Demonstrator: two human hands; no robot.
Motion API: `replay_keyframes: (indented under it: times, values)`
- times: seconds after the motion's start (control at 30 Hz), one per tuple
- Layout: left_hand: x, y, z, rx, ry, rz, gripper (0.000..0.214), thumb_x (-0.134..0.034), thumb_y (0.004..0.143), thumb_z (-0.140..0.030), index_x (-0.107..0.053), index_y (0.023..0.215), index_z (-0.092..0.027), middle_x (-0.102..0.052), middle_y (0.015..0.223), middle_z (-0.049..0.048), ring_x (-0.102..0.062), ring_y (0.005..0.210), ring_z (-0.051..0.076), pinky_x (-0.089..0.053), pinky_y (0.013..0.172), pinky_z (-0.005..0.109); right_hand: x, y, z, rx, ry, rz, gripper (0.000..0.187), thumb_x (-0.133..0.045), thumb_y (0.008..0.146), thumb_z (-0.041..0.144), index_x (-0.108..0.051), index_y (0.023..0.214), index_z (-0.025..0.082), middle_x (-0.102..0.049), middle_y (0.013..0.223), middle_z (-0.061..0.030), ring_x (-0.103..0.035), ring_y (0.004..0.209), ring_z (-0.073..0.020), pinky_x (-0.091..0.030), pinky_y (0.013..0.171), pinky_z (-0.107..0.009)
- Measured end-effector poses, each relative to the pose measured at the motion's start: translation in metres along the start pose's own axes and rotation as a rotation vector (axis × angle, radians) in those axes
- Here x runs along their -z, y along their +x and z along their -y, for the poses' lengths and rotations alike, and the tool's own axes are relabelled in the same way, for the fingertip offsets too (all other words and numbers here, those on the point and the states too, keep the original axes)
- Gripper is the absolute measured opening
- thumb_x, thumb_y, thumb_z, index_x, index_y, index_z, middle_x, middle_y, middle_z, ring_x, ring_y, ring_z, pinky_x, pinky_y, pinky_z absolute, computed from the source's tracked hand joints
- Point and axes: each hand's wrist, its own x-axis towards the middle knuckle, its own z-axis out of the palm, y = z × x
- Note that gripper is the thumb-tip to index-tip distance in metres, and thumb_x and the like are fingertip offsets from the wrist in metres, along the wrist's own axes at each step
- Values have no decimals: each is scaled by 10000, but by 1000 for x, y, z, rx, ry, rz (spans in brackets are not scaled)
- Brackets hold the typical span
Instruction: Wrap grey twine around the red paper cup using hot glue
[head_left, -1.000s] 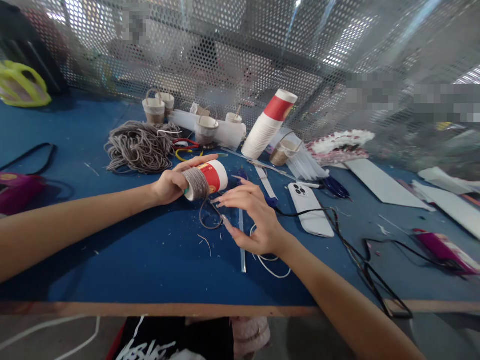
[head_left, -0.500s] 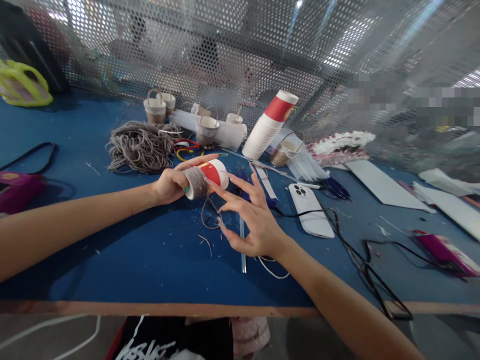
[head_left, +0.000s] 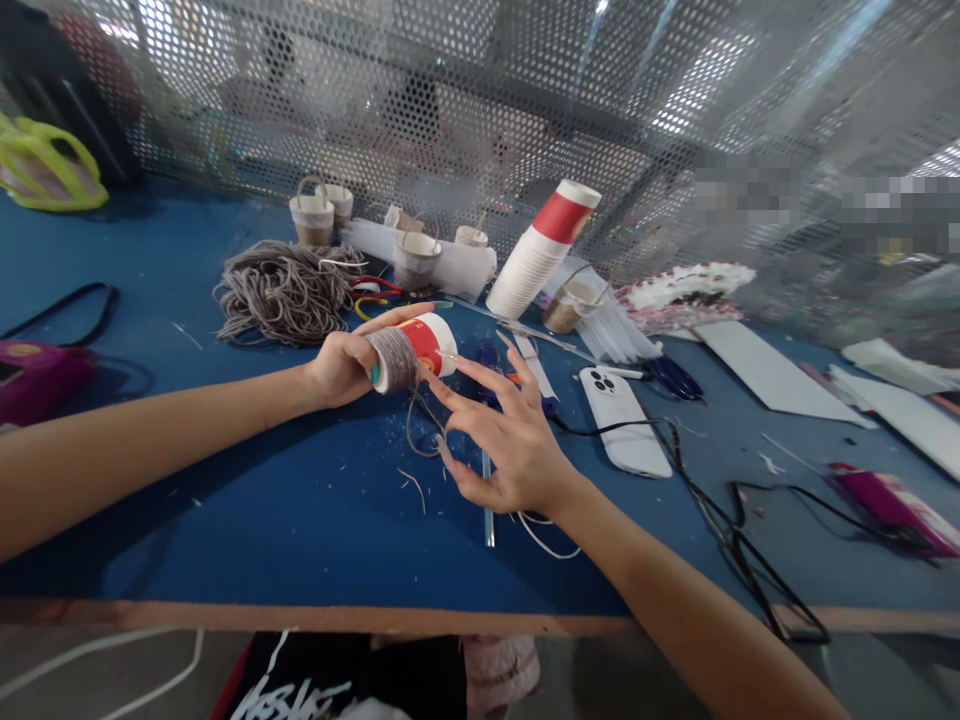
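Observation:
My left hand (head_left: pixel 341 363) grips a red and white paper cup (head_left: pixel 420 348) lying on its side above the blue table (head_left: pixel 247 480). Grey cord is wound around the cup's base, and a loose end of the cord (head_left: pixel 420 430) hangs down in a loop to the table. My right hand (head_left: pixel 502 440) is just right of the cup with its fingers spread, the index fingertip touching the cup where the cord ends. It holds nothing that I can see.
A heap of grey cord (head_left: pixel 281 290) lies behind my left hand. A leaning stack of paper cups (head_left: pixel 536 255), several small cord-wrapped cups (head_left: pixel 311 218), a white phone (head_left: pixel 622 420) with a black cable, a purple tool (head_left: pixel 892 495) and a mesh screen stand around.
My right hand rose from the table and moved left up to the cup, its fingers spreading. My left hand turned the cup slightly.

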Motion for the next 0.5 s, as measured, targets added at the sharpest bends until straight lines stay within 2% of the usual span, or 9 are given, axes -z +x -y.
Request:
replay_keyframes:
  times: [0.1, 0.33, 0.5]
  values:
    - [-1, 0, 0, 1, -14, -26, 903, -486, 399, -135, -596, 1296, -143, -763, 1039, 64, -703, 913, 253, -543, 858, 401, -1, -1, 0, 12, 0, -6, 105, -537, 822, 236, -584, 914, 250, -740, 1266, -52, -565, 1329, -279, -173, 1259, -626]
    - [-2, 0, -2, 16, 24, -20, 1045, -477, 418, -161, -459, 1461, -111, -766, 1040, 90, -713, 913, 281, -539, 874, 449, 0, -1, 1, -22, 49, 3, 135, -574, 810, 202, -594, 934, 249, -737, 1265, -45, -540, 1349, -276, -169, 1258, -619]
    - [-6, 0, -4, 11, 10, -44, 1068, -483, 439, -151, -413, 1504, -122, -777, 997, 64, -722, 905, 274, -533, 907, 456, 0, -2, 1, -48, 97, 9, 105, -558, 816, 198, -581, 902, 253, -741, 1249, -51, -548, 1349, -270, -209, 1246, -613]
